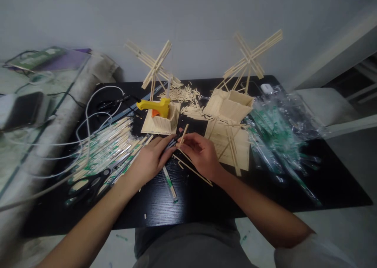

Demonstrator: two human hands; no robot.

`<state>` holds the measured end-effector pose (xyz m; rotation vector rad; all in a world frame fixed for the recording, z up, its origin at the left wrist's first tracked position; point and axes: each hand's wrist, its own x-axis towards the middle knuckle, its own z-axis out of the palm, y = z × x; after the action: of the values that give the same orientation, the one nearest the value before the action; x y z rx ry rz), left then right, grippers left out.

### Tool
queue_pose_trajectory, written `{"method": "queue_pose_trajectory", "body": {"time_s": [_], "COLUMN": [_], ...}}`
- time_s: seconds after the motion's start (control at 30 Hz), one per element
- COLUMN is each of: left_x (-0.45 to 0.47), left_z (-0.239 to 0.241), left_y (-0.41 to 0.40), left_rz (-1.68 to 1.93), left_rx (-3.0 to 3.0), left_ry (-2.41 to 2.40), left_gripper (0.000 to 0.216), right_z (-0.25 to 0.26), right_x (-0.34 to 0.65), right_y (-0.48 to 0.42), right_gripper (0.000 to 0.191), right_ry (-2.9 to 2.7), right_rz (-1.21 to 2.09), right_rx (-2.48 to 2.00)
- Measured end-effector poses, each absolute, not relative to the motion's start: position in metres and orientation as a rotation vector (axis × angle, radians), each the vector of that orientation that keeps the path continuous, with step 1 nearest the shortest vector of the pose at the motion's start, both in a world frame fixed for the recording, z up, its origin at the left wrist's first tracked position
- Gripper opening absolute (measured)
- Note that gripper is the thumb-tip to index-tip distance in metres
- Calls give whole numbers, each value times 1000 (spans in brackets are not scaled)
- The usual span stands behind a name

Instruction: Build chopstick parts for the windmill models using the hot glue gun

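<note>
My left hand is closed on a small dark tool whose kind I cannot make out. Facing it, my right hand pinches a short wooden stick that points up and away. The fingertips of both hands nearly meet over the black table. Below the right hand, a longer thin stick lies slanting. Just beyond the hands stands a stick-walled box on a square base, with a yellow glue gun resting in it. Beside my right hand is a flat stick panel with loose sticks across it.
Two stick windmill crosses stand at the back. Scissors and wrapped chopsticks lie left, beside white cables. Plastic wrappers cover the right. Cut stick pieces are heaped behind; another stick box stands nearby.
</note>
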<state>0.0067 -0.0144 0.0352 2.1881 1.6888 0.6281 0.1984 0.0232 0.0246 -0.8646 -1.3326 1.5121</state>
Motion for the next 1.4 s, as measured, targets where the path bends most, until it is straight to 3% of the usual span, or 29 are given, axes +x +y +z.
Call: {"method": "queue_pose_trajectory", "body": {"time_s": [0.37,0.57,0.73,0.9,1.13,1.4], "left_x": [7,4,4,3,3,5], "left_z": [31,35,46,46,41,42], "left_y": [-17,-13,-12,-11,-12,-13], "left_rz": [314,291,99,335,962,866], "left_rx": [2342,2130,1998,1751,1212,1070], "left_ry": [1740,1902,2005,2005,1802,1598], "left_gripper": [66,47,55,52,43,41], "right_z": [15,13,12,15,14,8], "right_x": [195,194,195,196,192,192], "right_y": [23,24,23,23,22,16], "right_gripper": [24,19,20,32,52,47], "right_ry": [-1331,-1333,-1374,-1336,-1236,-1316], "right_rz": [1442,1394,1356,1288,1688,1849], "right_rx": [-931,-924,-931,-914,-891,-820]}}
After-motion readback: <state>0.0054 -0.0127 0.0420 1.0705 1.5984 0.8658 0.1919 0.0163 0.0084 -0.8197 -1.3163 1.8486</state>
